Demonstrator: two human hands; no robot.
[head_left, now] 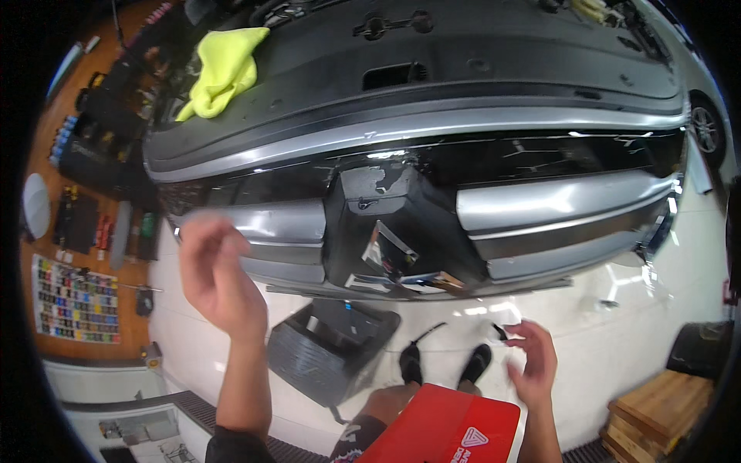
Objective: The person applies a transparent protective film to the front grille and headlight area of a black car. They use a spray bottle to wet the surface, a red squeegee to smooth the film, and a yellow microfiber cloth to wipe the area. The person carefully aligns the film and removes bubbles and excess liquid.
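Note:
In front of me is the silver front end of a car [548, 204] with a glossy black middle panel [351, 243]. A diamond-shaped emblem [390, 248] shows on that panel. My left hand [216, 266] is raised before the left silver strip, its fingers bent and their tips smeared by motion. Low on the right, my right hand [534, 361] is over the floor. A small black piece [499, 332] is at its fingertips, apparently gripped between them; its kind is too small to tell. A red box-like thing [455, 428] lies over my lap, beside my right forearm.
A yellow-green cloth [224, 69] rests on the dark plastic cover [494, 46] of the car. Below the bumper stands a grey stool-like box [324, 355]. Wooden blocks [660, 413] are at lower right. Tools and a swatch board [76, 299] line the wooden wall at left.

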